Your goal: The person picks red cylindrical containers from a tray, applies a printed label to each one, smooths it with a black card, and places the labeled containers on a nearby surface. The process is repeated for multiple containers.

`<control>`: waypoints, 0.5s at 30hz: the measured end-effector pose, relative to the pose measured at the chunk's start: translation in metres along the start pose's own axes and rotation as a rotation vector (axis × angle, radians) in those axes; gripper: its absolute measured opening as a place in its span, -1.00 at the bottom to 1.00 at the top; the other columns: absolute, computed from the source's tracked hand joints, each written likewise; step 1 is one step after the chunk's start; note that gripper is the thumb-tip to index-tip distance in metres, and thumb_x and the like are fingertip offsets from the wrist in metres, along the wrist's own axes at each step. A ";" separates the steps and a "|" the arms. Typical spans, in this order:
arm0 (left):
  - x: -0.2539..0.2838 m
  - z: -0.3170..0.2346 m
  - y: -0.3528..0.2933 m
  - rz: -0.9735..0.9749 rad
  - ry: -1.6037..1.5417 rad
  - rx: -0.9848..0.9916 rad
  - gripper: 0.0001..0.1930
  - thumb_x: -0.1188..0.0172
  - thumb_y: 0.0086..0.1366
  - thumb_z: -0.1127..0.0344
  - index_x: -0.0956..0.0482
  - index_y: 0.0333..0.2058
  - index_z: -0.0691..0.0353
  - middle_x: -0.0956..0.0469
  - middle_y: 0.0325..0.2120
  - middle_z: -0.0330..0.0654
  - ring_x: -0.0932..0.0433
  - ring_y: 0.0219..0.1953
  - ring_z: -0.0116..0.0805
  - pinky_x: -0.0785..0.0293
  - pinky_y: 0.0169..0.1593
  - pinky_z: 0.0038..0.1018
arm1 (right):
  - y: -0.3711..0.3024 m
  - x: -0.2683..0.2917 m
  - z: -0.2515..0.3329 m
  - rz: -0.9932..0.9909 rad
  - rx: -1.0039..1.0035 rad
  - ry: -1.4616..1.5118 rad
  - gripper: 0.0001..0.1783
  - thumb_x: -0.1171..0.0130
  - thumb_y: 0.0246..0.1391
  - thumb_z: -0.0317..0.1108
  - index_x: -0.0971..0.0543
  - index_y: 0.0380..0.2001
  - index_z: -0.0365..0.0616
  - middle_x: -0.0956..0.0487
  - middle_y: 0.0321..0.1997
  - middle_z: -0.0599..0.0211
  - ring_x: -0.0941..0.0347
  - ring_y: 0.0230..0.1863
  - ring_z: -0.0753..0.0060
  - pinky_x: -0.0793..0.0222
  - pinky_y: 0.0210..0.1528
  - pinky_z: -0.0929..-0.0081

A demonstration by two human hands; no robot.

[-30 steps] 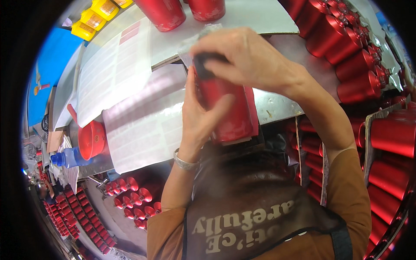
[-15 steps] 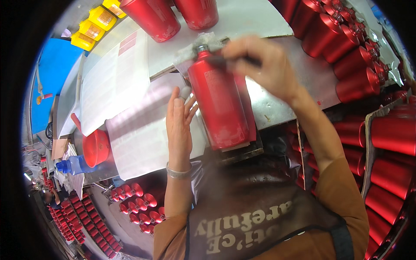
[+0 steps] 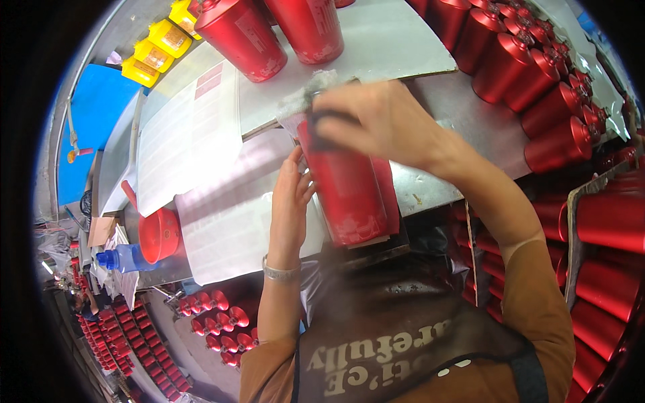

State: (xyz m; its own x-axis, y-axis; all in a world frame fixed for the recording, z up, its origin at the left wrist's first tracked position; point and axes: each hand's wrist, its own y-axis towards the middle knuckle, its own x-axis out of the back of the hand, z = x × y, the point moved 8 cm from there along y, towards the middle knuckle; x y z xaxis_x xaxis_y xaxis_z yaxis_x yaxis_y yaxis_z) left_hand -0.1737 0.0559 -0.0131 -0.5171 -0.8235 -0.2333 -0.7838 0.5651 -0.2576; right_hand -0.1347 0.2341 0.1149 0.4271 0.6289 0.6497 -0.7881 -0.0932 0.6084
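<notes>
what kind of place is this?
Likely a factory or workshop bench for finishing red metal canisters: the right hand and left hand work one red canister, rows of identical red cylinders alongside, paper sheets on the steel bench.

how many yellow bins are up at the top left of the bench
3: the nearest yellow bin, a middle one and a far one, in a diagonal row. The far one is cut by the frame edge, so more may be hidden.

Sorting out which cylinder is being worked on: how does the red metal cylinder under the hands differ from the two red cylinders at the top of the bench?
The red metal cylinder under the hands is gripped at its top by the right hand, with the left hand against its side. The two red cylinders at the top of the bench stand untouched. A grey cloth shows at the held one only. All are glossy red.
</notes>
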 end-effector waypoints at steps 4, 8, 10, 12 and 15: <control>-0.010 -0.004 0.010 0.077 -0.021 -0.003 -0.23 0.21 0.52 -0.25 -0.19 0.38 0.33 -0.38 0.28 -0.09 -0.44 0.22 -0.31 -0.32 0.25 -0.37 | 0.019 0.028 0.029 -0.201 0.065 -0.085 -0.81 -0.33 -0.03 -0.43 -0.63 -0.27 -0.12 -0.64 -0.26 0.22 -0.56 -0.18 0.11 -0.52 -0.10 0.32; -0.013 -0.002 0.020 0.075 -0.071 0.081 -0.25 0.21 0.51 -0.28 -0.34 0.29 0.32 -0.51 0.17 -0.13 -0.52 0.10 -0.38 -0.35 0.21 -0.40 | -0.037 0.011 0.076 0.135 0.232 0.341 -0.79 -0.33 -0.03 -0.50 -0.63 -0.26 -0.13 -0.64 -0.22 0.25 -0.57 -0.16 0.13 -0.52 -0.06 0.28; -0.018 -0.004 0.024 0.083 -0.058 0.055 -0.32 0.07 0.49 -0.24 -0.43 0.20 0.32 -0.58 0.04 -0.15 -0.55 -0.01 -0.44 -0.44 0.10 -0.44 | -0.050 0.001 0.047 0.155 -0.004 0.304 -0.76 -0.33 0.01 -0.49 -0.64 -0.20 -0.15 -0.65 -0.19 0.21 -0.59 -0.16 0.15 -0.52 -0.05 0.32; -0.025 -0.007 0.030 0.106 -0.020 0.031 -0.36 -0.03 0.47 -0.18 -0.44 0.17 0.33 -0.59 -0.02 -0.15 -0.55 -0.04 -0.45 -0.47 0.05 -0.47 | -0.044 0.009 0.004 -0.066 -0.146 0.249 -0.71 -0.29 0.11 -0.44 -0.63 -0.07 -0.22 -0.66 -0.15 0.13 -0.62 -0.18 0.24 -0.52 -0.07 0.39; -0.031 -0.012 0.028 0.095 0.005 0.008 -0.42 -0.16 0.43 -0.06 -0.44 0.13 0.36 -0.57 -0.05 -0.15 -0.54 -0.04 -0.45 -0.48 0.03 -0.50 | -0.024 0.018 -0.075 -0.291 -0.501 0.480 -0.72 -0.08 0.30 -0.39 -0.59 0.01 -0.25 -0.66 -0.23 0.34 -0.58 -0.28 0.61 -0.54 -0.19 0.55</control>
State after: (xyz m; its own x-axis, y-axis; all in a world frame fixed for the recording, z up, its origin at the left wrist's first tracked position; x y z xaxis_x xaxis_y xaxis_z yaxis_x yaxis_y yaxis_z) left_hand -0.1835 0.0964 -0.0018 -0.5904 -0.7667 -0.2521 -0.7287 0.6407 -0.2417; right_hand -0.1416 0.3050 0.0777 0.4989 0.8528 0.1546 -0.8294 0.4181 0.3706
